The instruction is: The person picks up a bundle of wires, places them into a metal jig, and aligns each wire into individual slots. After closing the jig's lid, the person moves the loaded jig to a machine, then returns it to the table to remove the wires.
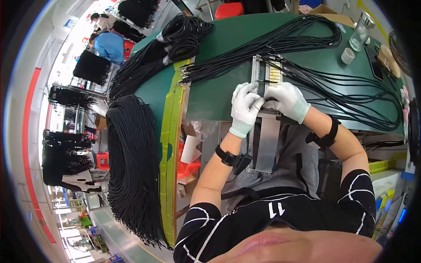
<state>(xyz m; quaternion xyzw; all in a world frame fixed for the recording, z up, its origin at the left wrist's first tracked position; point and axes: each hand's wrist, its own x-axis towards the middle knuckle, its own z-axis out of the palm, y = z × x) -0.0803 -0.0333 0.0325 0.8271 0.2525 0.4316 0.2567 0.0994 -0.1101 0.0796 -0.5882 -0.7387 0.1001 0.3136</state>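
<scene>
My left hand (245, 107), in a white glove, is closed with its fingertips bent in at a metal fixture (256, 65) at the table's near edge. Beside it my right hand (287, 100), gloved too, has its fingers pressed together, almost touching the left. What lies between the fingers of either hand is hidden. Just beyond the fingertips a short stretch of black cable (268, 81) crosses the fixture. A strip with yellow marks (275, 72) runs along the fixture's right part. Black cables with connector ends (337, 90) lie looped to the right of my right hand.
A long cable bundle (263, 48) lies across the green table (232, 33). Coiled cables (184, 37) and a thick hanging bundle (133, 162) are at left. A glass bottle (362, 30), a white roll (347, 56) and a phone (374, 63) stand or lie at far right. People (108, 46) work beyond.
</scene>
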